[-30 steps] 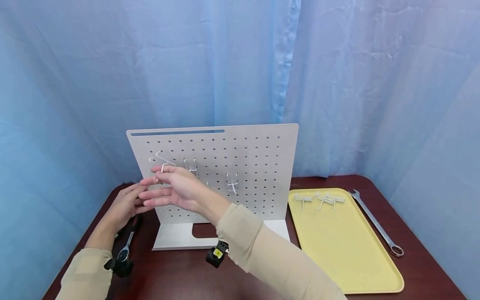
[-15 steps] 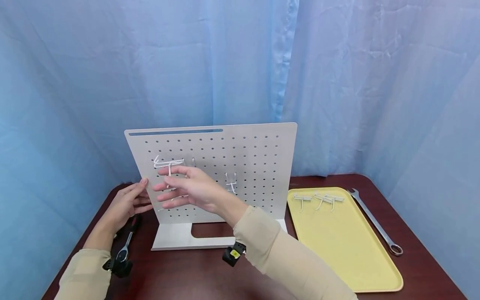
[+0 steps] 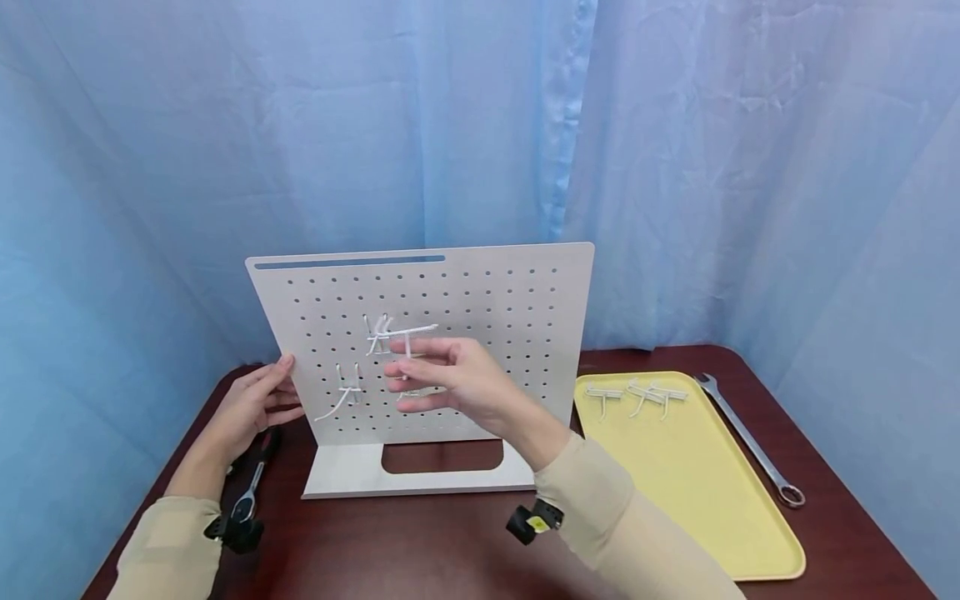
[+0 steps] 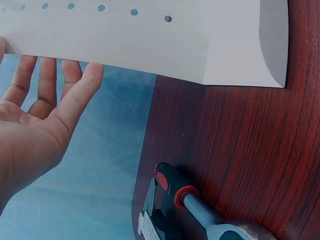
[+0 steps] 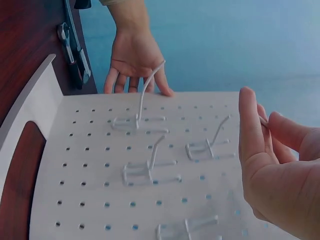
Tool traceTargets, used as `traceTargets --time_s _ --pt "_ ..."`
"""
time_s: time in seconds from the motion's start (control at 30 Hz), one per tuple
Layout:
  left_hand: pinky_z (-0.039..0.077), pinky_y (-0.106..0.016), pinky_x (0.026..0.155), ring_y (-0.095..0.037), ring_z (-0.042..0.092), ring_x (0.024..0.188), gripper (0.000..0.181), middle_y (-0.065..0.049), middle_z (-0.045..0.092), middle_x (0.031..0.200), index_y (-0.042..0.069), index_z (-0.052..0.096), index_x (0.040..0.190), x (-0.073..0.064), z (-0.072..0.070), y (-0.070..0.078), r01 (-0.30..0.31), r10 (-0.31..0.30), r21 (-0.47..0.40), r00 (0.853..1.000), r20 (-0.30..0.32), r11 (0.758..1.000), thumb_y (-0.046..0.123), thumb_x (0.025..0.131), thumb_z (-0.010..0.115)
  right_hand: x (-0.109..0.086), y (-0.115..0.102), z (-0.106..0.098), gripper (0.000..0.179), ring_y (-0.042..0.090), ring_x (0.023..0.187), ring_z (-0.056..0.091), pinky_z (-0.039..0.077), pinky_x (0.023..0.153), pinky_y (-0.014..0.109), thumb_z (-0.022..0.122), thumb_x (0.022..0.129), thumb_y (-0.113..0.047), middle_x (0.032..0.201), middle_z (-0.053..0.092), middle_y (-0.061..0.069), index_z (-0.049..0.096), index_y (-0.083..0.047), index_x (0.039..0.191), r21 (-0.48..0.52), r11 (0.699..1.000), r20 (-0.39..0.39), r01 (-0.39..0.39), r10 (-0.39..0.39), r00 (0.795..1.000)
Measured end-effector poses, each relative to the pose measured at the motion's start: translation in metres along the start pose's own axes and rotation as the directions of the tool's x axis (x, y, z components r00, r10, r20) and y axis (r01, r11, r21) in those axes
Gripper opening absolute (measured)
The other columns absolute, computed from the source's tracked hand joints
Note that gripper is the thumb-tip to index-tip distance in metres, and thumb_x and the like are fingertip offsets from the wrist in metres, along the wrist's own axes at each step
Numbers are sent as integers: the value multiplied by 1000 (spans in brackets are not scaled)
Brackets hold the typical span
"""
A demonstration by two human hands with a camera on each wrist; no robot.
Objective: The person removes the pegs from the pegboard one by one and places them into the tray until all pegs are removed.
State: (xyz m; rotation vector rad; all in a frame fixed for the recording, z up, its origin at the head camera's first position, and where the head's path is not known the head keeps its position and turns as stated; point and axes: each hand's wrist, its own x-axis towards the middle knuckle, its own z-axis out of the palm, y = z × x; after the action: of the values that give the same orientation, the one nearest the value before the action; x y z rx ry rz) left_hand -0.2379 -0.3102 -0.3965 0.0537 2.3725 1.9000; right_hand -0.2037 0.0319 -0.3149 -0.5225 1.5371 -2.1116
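A white pegboard (image 3: pixel 480 292) stands upright on its flat base on the table. At its left edge my left hand (image 3: pixel 258 404) grips the board, with the thumb in front and the fingers (image 4: pixel 47 85) behind. My right hand (image 3: pixel 465 383) pinches a white wire pegboard hook (image 3: pixel 408 332) by its stem, in front of the middle of the board. Several like hooks are set in the holes, such as one hook (image 3: pixel 348 390) at lower left; the right wrist view shows them from the side. In that view the fingers hide most of the held hook.
A yellow tray (image 3: pixel 697 500) with 3 white hooks lies to the right, with a combination wrench (image 3: pixel 753 446) along its far side. A ratchet (image 4: pixel 200 210) and another tool (image 4: pixel 147 225) lie left of the board. Blue curtains (image 3: pixel 480 125) surround the table.
My right hand has moved right across the board's front, carrying the hook and turning it, uncovering the lower left hook. My left hand's thumb has come onto the board's left edge and stays there.
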Motion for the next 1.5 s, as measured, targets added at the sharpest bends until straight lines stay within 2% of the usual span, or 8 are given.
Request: traceTargets --time_s 0.37,0.57,0.7,0.83,1.0,1.2,1.37,1.5 --pt "61 -37 83 -18 69 94 51 -7 66 105 6 60 121 0 0 0 0 0 -5 1000 -5 1000 54 103 52 -49 12 -57 51 28 98 73 59 87 50 68 99 -11 119 69 23 48 6 143 -131 991 -88 14 -25 996" --pt "61 -37 83 -19 68 96 54 -8 64 109 4 58 125 -1 1 1 14 -14 7 1000 -14 1000 53 103 52 -77 28 -91 52 39 102 70 59 87 51 66 101 -15 117 70 22 45 9 141 -206 978 -123 -11 -15 992" --pt "61 -37 83 -19 67 96 56 -10 64 110 2 57 125 -1 3 2 11 -11 17 1000 -19 1000 53 103 51 -99 38 -120 54 38 101 71 59 86 50 64 102 -20 116 71 20 43 11 141 -250 967 -163 -52 10 987" --pt "61 -37 83 -19 67 96 58 -13 63 111 0 57 126 -1 6 1 0 1 17 1000 -13 1000 53 103 51 -122 40 -154 55 30 97 73 60 86 48 63 103 -24 117 70 21 42 12 140 -267 959 -223 -98 38 974" --pt "61 -36 82 -19 68 96 58 -12 64 110 1 57 125 -1 6 1 -1 1 21 1000 -15 1000 54 103 52 -144 42 -191 50 30 97 72 60 85 46 58 106 -28 115 70 19 48 8 138 -298 944 -291 -140 50 955" --pt "61 -36 83 -18 68 96 57 -11 64 110 2 57 126 0 2 0 0 0 15 1000 -5 1000 54 103 52 -158 51 -226 52 26 95 71 61 84 41 54 107 -36 117 67 18 51 5 139 -315 923 -351 -222 104 931" --pt "61 -37 83 -18 68 95 55 -11 64 108 1 59 123 0 1 -1 -5 5 0 1000 -4 1000 52 104 52 -165 55 -248 56 16 81 67 62 79 36 55 107 -34 119 58 14 46 8 142 -301 909 -387 -290 161 908" --pt "61 -37 84 -19 68 96 53 -13 64 108 1 59 122 0 0 -2 -15 15 -11 1000 -2 1000 50 105 51 -166 58 -261 57 12 72 61 61 74 33 57 106 -34 103 56 9 46 8 143 -302 894 -400 -331 196 895"
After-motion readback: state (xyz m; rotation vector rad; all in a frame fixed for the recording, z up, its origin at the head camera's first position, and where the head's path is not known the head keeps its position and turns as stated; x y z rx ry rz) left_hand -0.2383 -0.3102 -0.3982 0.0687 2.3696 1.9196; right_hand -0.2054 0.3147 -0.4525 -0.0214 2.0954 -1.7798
